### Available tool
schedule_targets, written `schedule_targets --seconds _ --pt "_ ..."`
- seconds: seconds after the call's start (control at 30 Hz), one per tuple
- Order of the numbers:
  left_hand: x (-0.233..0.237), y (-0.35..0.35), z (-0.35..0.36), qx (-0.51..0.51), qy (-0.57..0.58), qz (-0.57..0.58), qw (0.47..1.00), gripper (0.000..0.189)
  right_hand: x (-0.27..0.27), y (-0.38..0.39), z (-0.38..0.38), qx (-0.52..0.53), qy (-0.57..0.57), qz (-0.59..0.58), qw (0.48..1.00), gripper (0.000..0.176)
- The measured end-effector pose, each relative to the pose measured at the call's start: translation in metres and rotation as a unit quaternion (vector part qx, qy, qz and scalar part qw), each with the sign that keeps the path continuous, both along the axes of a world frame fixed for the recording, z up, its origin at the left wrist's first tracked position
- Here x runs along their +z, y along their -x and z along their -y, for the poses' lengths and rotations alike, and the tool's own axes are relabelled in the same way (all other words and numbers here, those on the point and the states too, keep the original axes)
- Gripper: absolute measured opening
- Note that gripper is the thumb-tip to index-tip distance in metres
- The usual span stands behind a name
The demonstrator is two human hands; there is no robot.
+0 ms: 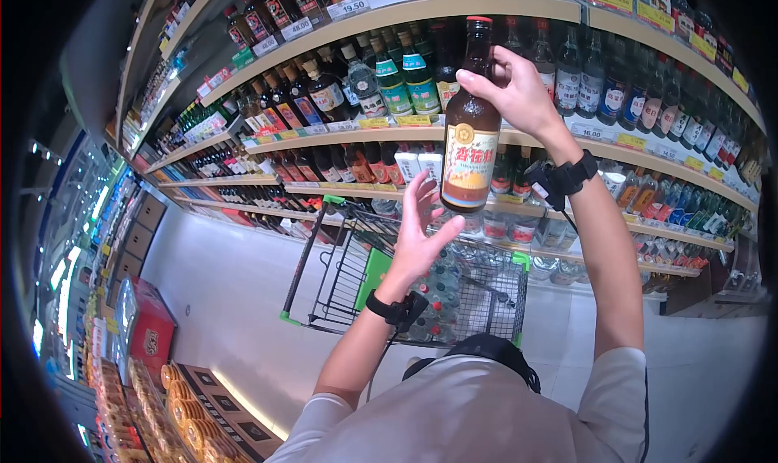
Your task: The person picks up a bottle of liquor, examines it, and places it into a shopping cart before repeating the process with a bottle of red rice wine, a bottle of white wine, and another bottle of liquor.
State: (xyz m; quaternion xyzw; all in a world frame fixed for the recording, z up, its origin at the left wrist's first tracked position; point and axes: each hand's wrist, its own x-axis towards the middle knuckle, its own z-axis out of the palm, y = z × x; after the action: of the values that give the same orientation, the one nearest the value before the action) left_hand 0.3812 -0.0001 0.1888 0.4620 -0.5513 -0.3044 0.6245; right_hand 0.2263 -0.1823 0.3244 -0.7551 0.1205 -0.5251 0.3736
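Observation:
A brown glass bottle (472, 151) with a red cap and a cream label with red characters is held up in front of the shelves, nearly upright. My right hand (512, 89) grips it by the neck and shoulder, thumb in front. Just left of the bottle's base is my left hand (421, 230), with fingers spread and nothing held. Whether its fingertips touch the bottle is hard to tell. Below, a wire shopping cart (332, 289) with green corners holds several bottles (442, 301) with clear bodies and red or green caps.
Curved shelves (389, 135) of bottles with price tags span the far side. At the left stand a red box (151, 327) and a display of packaged snacks (190, 414). Pale floor (227, 277) shows between them and the cart.

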Motion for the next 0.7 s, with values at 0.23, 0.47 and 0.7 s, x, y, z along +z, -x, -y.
schedule_targets --seconds 0.23,0.47,0.7 --pt "0.02 0.034 -0.013 0.019 0.038 0.048 0.998 0.098 -0.015 -0.011 -0.013 0.075 -0.069 0.014 0.995 0.041" --pt "0.014 0.044 -0.028 0.013 0.003 -0.04 0.999 0.084 -0.033 -0.004 0.003 0.094 -0.151 -0.081 0.981 0.043" --pt "-0.004 0.03 -0.036 -0.251 -0.037 -0.35 0.902 0.069 -0.034 -0.001 -0.004 0.198 -0.247 -0.04 0.948 0.029"
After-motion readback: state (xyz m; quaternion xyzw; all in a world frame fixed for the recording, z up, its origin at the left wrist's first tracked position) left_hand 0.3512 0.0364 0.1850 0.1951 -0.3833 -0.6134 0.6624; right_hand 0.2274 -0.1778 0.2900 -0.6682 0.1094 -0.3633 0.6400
